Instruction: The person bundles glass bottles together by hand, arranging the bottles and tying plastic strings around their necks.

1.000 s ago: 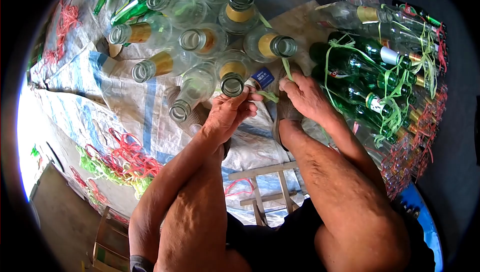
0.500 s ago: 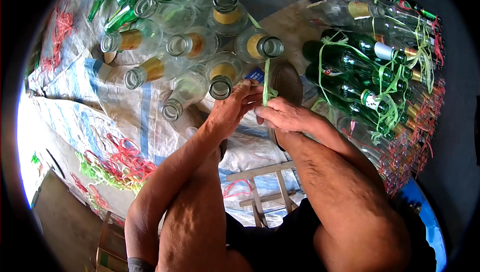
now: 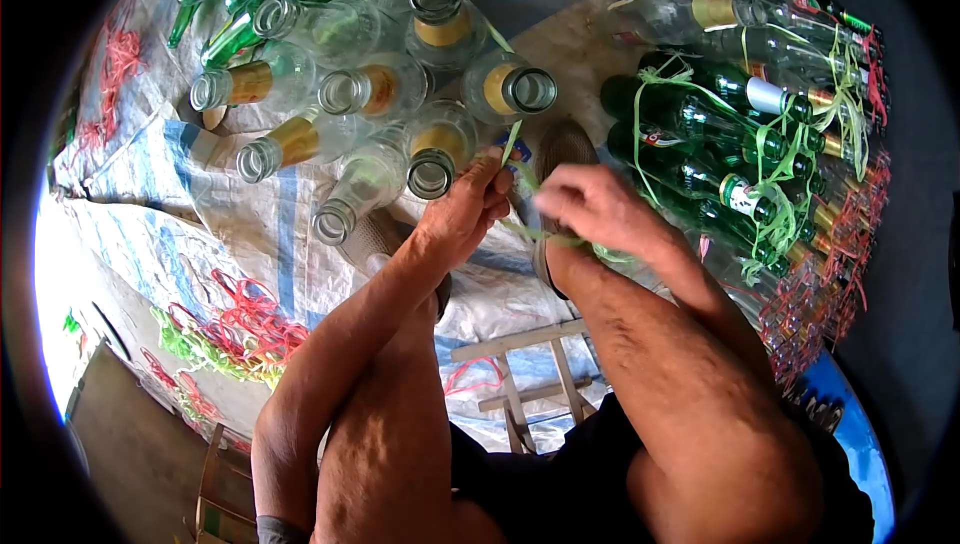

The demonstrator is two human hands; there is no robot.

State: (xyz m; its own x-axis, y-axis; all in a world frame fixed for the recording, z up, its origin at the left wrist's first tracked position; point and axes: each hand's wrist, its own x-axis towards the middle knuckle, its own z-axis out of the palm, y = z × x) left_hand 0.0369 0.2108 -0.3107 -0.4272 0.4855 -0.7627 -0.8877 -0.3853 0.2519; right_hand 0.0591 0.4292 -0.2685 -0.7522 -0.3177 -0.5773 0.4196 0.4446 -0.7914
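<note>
Nine clear bottles point(image 3: 383, 90), one cut off; left hand point(image 3: 466, 204) pinches green string point(image 3: 511, 142); right hand point(image 3: 603, 208) blurred, grip I can't tell

Nine clustered upright clear bottles point(image 3: 390, 86), two hands point(image 3: 462, 209), two shoes point(image 3: 568, 149), green bottles point(image 3: 685, 114) too overlapped to count

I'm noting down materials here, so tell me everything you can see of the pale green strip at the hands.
The pale green strip looks thin, flat and plastic. It runs down from beside a clear bottle to the left hand, seemingly pinched at its fingertips. A blurred length lies slack below. The right hand is blurred beside it; whether it grips the strip is unclear.
</note>
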